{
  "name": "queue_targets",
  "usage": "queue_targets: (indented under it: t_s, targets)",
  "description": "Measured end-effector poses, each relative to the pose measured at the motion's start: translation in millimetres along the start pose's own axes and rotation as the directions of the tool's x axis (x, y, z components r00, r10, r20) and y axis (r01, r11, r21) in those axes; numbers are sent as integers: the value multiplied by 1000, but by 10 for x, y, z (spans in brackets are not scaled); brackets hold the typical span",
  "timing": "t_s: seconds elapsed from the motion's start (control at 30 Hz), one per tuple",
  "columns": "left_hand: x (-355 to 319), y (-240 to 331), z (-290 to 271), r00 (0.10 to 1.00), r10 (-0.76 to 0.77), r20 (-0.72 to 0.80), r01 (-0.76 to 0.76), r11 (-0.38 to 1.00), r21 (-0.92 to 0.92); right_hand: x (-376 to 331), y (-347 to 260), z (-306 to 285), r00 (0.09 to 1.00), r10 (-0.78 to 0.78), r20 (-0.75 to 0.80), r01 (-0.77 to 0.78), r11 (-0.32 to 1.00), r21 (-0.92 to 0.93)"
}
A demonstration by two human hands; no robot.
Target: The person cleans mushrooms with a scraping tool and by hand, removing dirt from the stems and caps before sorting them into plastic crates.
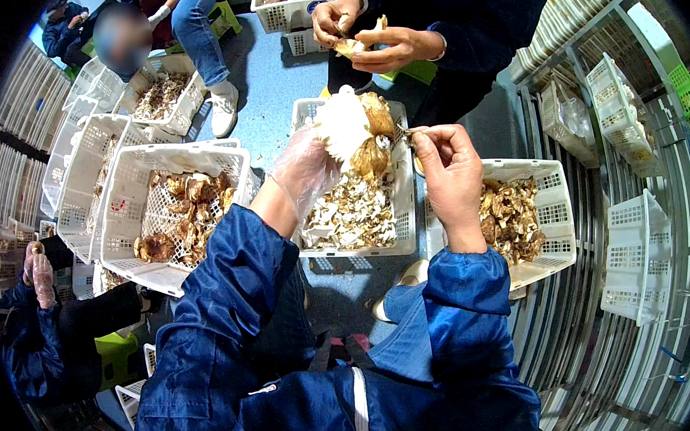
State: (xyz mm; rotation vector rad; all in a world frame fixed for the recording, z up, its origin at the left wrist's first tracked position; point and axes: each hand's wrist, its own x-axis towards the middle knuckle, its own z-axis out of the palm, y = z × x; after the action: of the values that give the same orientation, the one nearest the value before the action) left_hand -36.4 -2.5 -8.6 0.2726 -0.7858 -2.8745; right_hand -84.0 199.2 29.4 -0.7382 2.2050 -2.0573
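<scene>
My left hand [306, 166], in a clear plastic glove, is closed around a large mushroom [344, 130] with pale, frilly gills and brown cap parts on its right side. The mushroom is held above a white perforated basket [406, 202], which contains many small pale mushroom pieces [349, 215]. To the right of the mushroom, the thumb and forefinger of my right hand [451, 175] are pinched together. A small dark thing shows at those fingertips, too small to name. No glove is visible on the right hand.
Left of the middle basket stands a white basket [123, 192] of brown mushrooms; another basket [553, 199] of them is at right. Across from me, a co-worker's hands [384, 44] hold a mushroom piece. Other people sit at left. Metal racks [584, 59] with baskets line the right side.
</scene>
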Motion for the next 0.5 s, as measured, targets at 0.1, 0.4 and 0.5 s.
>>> queue_targets:
  t_s: [0.1, 0.4, 0.5]
  targets:
    - [37, 26, -139, 998, -30, 64, 33, 999, -41, -54, -99, 44, 988, -79, 135, 72, 996, 49]
    - [157, -56, -384, 1000, -28, 3, 28, 999, 37, -125, -116, 208, 897, -368, 244, 432, 844, -318]
    - [162, -114, -313, 998, -18, -64, 21, 999, 36, -133, -111, 216, 923, -320, 214, 374, 877, -303]
